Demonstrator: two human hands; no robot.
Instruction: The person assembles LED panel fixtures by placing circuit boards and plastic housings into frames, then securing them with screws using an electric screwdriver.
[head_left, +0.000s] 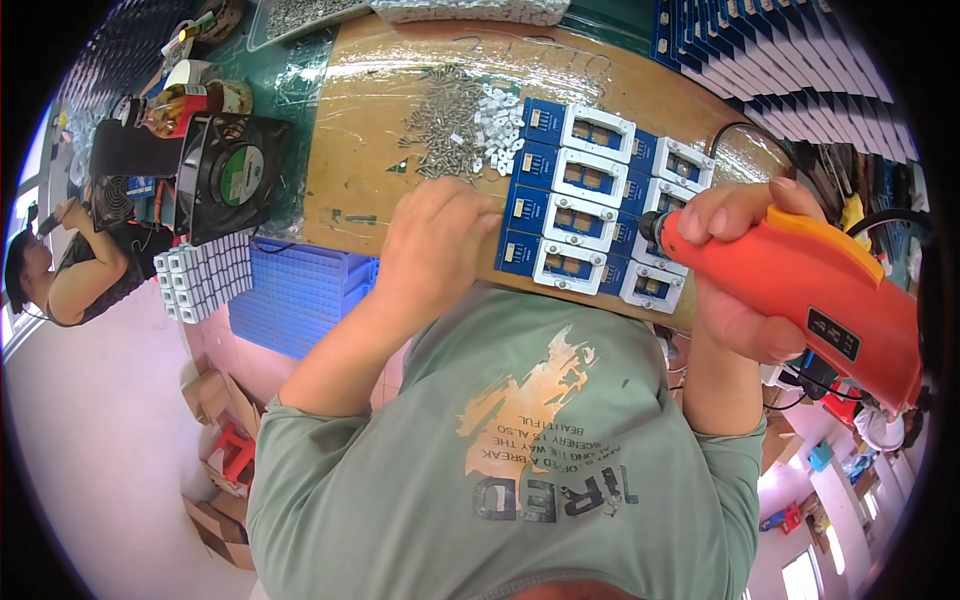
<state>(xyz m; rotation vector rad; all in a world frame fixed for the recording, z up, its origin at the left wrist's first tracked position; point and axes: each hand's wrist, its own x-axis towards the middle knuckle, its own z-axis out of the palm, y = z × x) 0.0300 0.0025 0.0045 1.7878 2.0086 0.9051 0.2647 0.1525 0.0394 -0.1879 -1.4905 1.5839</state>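
My right hand (pixel 745 208) is wrapped around a red electric screwdriver (pixel 790 285) with a yellow lever. Its dark nose end hangs over the right column of blue circuit boards with white plastic frames (pixel 590 173). These stand in two columns on a brown work board (pixel 350 190), several with screws at the frame ends. My left hand (pixel 440 235) rests by the left edge of the boards, fingers curled together; whatever they pinch is hidden. Just beyond it lie a heap of small screws (pixel 440 120) and a pile of small white plastic pieces (pixel 497 125).
A black fan (pixel 232 175) stands left of the work board. Below it are stacked white parts (pixel 205 275) and a blue crate (pixel 295 295). Tall rows of blue-and-white pieces (pixel 790 60) fill the far right. A screw tray (pixel 300 18) sits far back. Another person (pixel 80 265) works at left.
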